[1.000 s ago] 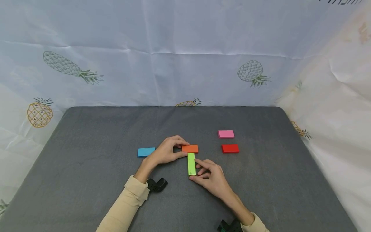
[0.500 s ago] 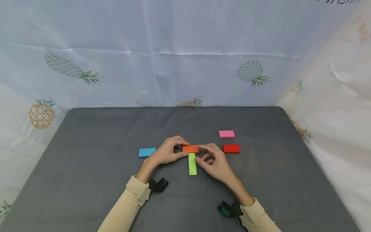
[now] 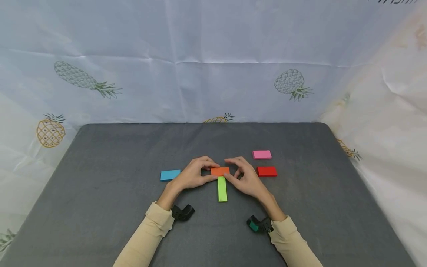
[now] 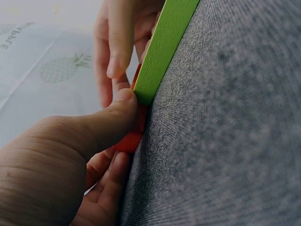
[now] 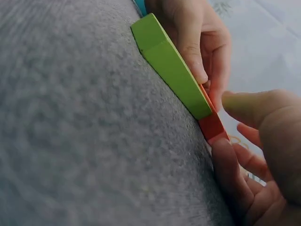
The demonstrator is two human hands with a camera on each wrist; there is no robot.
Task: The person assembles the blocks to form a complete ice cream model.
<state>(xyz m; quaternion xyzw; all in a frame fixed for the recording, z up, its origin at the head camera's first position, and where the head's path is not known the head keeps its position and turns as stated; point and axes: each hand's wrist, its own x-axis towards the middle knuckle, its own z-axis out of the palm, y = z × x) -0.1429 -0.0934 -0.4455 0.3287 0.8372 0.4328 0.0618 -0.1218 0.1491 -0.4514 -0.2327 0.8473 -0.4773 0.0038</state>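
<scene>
In the head view my left hand (image 3: 191, 175) pinches the left part of an orange block (image 3: 220, 171), thumb at the near side and fingers behind. A light green block (image 3: 222, 190) lies lengthwise toward me, its far end against the orange block, forming a T. My right hand (image 3: 247, 180) is at the orange block's right end, index finger stretched past the far side. In the right wrist view its thumb (image 5: 240, 104) is raised off the orange block, while a fingertip (image 5: 221, 147) touches the block's end. Both blocks lie flat on the cloth.
A blue block (image 3: 170, 175) lies left of my left hand, partly behind the wrist. To the right lie a red block (image 3: 267, 171) and a pink block (image 3: 261, 154). The grey table (image 3: 110, 159) ends at a white pineapple-print curtain (image 3: 200, 89).
My right hand has let go of the green block and moved away from me to the orange block's right end. The left hand keeps its grip; the blocks stay as they were.
</scene>
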